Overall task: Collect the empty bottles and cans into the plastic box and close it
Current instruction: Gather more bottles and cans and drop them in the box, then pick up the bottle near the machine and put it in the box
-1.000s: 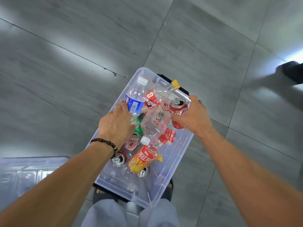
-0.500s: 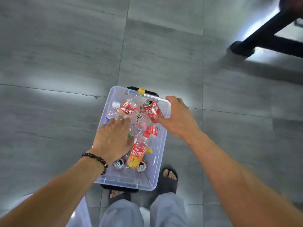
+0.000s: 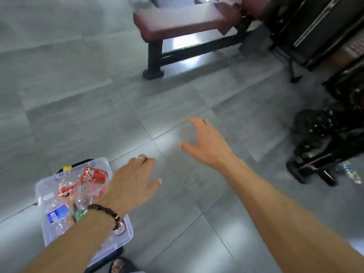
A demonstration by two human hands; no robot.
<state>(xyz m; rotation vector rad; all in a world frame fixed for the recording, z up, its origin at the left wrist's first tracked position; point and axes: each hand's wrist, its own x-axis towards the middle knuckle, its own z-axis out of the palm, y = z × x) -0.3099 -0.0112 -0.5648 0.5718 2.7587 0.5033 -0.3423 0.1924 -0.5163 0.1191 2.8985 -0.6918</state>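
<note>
Both hands, left hand [image 3: 132, 184] and right hand [image 3: 208, 144], have left the plastic box [image 3: 44, 231].

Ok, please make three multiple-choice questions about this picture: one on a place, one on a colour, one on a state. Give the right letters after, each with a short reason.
1. Where does the plastic box lie in the view?
A. lower left
B. upper right
C. centre

2. What colour is the can on top of the pile in the box?
A. blue
B. red
C. black

3. What do the left hand and the right hand hold?
A. a bottle each
B. the lid together
C. nothing

Answers:
1 A: the box sits on the floor at the lower left.
2 B: the can is red with white lettering.
3 C: both hands are open, fingers spread, above bare floor.
</note>
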